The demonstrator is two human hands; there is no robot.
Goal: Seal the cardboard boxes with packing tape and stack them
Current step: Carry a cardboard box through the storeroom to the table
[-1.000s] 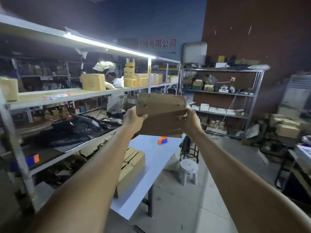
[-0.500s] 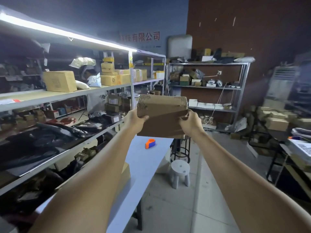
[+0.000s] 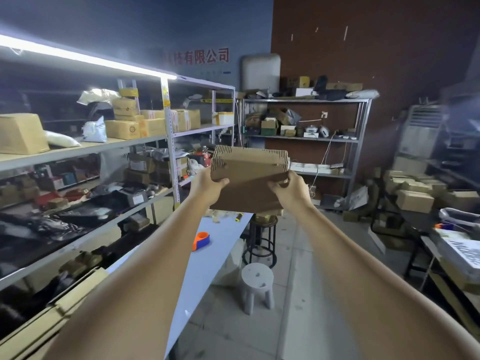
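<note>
- View has advanced along the counter (image 3: 205,271); the shelving (image 3: 78,149) has slid leftward.
- Tape dispenser (image 3: 201,240) now sits lower in view, well below the carried cardboard box (image 3: 249,183).
- Black stool (image 3: 261,237) has emerged under the box.

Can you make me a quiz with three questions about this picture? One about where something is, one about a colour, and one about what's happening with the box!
1. Where is the orange-and-blue tape dispenser?
A) on the white table
B) on the floor
C) on a top shelf

2. What colour is the small plastic stool?
A) red
B) white
C) green

3. What is happening with the cardboard box?
A) it lies on the floor
B) it sits on the stool
C) it is held up in the air

Answers:
1 A, it rests on the tabletop beside the shelves.
2 B, its seat and legs are white.
3 C, the left grip and right grip hold its two ends.
</note>
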